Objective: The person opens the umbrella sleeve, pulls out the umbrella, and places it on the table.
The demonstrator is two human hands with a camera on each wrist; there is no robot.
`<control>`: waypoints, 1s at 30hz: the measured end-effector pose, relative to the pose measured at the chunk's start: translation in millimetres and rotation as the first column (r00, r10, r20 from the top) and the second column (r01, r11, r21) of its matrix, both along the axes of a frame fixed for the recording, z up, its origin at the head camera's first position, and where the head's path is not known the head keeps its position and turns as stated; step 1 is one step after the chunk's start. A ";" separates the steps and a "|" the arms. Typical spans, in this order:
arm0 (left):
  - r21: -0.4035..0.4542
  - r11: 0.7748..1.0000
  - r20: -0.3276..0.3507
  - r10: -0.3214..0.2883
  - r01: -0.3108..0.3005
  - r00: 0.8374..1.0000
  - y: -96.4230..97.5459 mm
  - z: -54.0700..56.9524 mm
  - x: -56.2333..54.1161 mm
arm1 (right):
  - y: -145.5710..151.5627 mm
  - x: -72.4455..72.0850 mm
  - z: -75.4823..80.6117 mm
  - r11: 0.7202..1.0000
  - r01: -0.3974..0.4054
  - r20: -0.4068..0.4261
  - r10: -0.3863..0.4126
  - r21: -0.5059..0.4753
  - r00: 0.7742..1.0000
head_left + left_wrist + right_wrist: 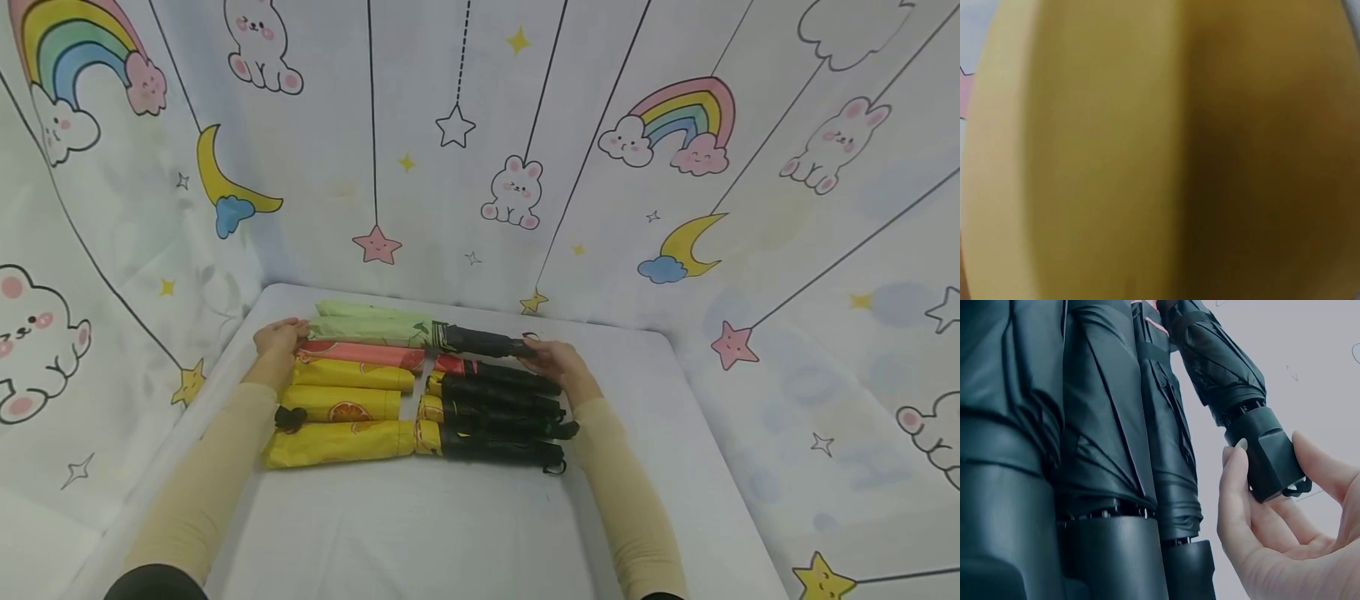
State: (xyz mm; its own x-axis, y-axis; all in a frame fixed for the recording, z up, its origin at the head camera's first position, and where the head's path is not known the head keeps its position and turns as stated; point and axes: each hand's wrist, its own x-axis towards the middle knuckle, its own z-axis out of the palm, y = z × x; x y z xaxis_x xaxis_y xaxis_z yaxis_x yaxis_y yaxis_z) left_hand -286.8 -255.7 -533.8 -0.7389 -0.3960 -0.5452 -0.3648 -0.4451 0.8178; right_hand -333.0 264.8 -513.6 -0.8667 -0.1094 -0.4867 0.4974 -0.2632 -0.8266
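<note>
At the back of a row of folded umbrellas lies one with a light green cover [367,329] and a black folded canopy [483,342]. My left hand [279,343] pinches the left end of the green cover. At the other end my right hand [557,364] grips the black handle [1266,453] between thumb and fingers. In front of it lie a folded umbrella with a red cover [367,354] and several with yellow, orange-printed covers [352,439]. Their black handles point right. A blurred yellow-tan surface fills the left wrist view, hiding the left hand there.
The umbrellas rest on a white table [420,533]. A white curtain [315,158] printed with rabbits, stars and rainbows stands behind and at both sides. A small black knob [289,418] sticks out near the yellow covers' left ends.
</note>
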 end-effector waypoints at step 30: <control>0.042 0.999 -0.015 0.022 -0.021 1.000 0.4 4.2 2.7 | 33.0 5.3 -6.4 0.998 0.021 0.010 -0.022 0.057 1.000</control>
